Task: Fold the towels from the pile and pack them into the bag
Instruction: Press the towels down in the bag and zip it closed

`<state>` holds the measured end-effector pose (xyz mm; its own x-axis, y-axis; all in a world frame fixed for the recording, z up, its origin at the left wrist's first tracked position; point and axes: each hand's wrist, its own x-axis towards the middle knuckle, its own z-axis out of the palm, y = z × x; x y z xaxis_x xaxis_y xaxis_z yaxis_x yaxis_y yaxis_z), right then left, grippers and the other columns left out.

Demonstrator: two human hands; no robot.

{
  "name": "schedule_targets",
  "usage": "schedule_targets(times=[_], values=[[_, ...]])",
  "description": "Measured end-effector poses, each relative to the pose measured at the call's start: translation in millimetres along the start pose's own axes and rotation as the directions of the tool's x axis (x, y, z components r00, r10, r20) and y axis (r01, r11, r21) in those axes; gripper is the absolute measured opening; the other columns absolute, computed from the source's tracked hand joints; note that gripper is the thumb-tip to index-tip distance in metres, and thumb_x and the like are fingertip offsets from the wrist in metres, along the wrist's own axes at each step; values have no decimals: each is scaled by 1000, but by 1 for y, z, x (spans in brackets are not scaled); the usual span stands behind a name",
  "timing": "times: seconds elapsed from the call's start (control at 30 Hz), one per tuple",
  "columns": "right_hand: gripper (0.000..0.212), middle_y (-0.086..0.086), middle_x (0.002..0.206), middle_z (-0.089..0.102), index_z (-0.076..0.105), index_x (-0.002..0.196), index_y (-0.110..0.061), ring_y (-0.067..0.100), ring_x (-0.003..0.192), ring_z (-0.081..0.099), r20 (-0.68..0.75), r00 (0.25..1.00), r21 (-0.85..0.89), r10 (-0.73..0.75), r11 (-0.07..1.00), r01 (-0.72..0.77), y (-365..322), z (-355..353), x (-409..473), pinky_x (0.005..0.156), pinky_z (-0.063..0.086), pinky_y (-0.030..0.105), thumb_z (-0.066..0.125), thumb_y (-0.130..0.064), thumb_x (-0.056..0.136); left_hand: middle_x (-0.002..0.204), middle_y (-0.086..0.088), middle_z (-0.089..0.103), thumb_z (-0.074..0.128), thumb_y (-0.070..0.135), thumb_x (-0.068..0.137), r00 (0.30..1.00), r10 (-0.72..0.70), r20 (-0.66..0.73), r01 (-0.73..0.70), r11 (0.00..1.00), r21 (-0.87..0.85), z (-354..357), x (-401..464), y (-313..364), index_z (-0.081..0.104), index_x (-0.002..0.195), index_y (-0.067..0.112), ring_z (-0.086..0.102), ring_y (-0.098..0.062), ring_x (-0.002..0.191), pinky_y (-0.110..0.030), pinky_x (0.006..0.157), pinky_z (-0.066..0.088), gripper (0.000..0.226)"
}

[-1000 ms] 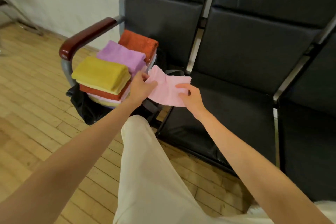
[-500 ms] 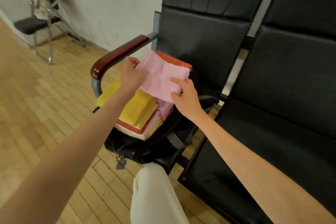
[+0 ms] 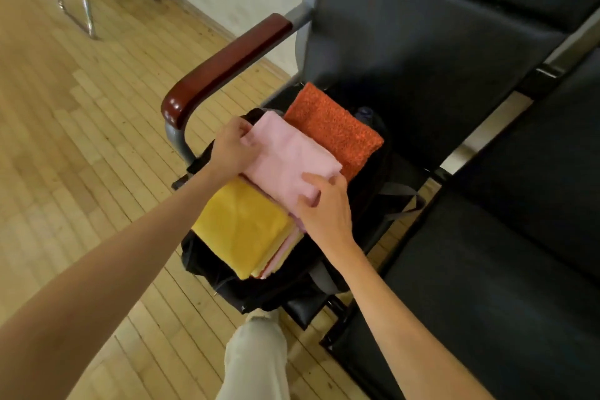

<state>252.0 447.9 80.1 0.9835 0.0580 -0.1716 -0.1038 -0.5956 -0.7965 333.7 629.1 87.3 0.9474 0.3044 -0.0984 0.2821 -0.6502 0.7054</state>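
wood-strip floor, pale wall behind, row of black padded seats w/ a red-brown armrest at the left end. black bag sits open on the end seat, spilling over its front edge.

what changed: half a sec ago i had the pink towel up in the air above the stack, a sec ago out past the bag's right side. now it's down flat on the stack in the bag, covering the spot where the purple one showed. so this towel looks basically packed; my read is only a pat-down and let-go remains for it. can't see any unfolded pile in view, so can't judge how many are left.

left hand grips the pink towel's far-left corner, fingers curled round the edge. right hand pinches the near-right corner, fingertips bent on top of the cloth.

materials: pink is soft, fine pile, folded to a rough rectangle, a bit puffy at the fold. orange towel toward the seat back is coarser, nubbly loop texture, touching pink's far edge. yellow towel toward the front edge is smooth, dense, square-cornered, w/ thin pink/orange layers peeking under it. bag fabric looks limp, synthetic, w/ grey webbing straps.
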Motion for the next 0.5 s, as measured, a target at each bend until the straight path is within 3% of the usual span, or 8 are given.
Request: schedule_targets(times=[0.13,0.2,0.27,0.37,0.43,0.5], values=[[38,13,124,35,59,121,-15,31,107,42,-59,966,-237,251,937,-258,-29,-2,3,97,39,36,58,-12,84,100,2,54,68,12,84,969,57,240,-74,995,65,-17,3,2,53,108,10,51,-14,94,-26,78,40,28],[34,14,128,31,56,120,-13,31,112,35,-122,957,-330,265,898,-291,-54,4,5,97,31,36,58,-15,86,103,1,58,70,15,85,948,67,311,-71,997,1,-32,9,-1,54,107,12,54,-13,95,-26,82,45,28],[45,16,138,26,46,132,-14,33,124,28,-183,966,-398,182,885,-242,-76,19,10,101,26,40,57,-23,89,105,0,62,64,20,91,955,47,294,-30,998,-62,-50,15,-9,57,107,11,57,-11,96,-21,83,46,20],[70,23,155,6,16,150,-13,39,143,3,-126,980,-448,156,872,-197,-97,51,25,113,13,51,49,-38,94,106,-1,65,55,18,95,967,-77,241,95,993,-65,-77,28,-36,61,105,10,59,-13,98,-25,87,46,14],[77,24,156,-6,4,152,-11,41,144,-9,-106,982,-502,158,844,-190,-102,69,36,115,4,55,39,-49,95,106,-1,67,54,14,92,956,-172,238,186,982,-38,-93,38,-57,63,101,13,60,-16,100,-30,91,47,12],[78,25,156,-7,2,152,-11,43,143,-10,-135,982,-551,135,813,-188,-101,81,48,114,1,58,30,-56,95,104,0,68,54,11,89,942,-241,234,257,966,-39,-103,47,-75,65,99,15,61,-17,101,-34,92,48,15]])
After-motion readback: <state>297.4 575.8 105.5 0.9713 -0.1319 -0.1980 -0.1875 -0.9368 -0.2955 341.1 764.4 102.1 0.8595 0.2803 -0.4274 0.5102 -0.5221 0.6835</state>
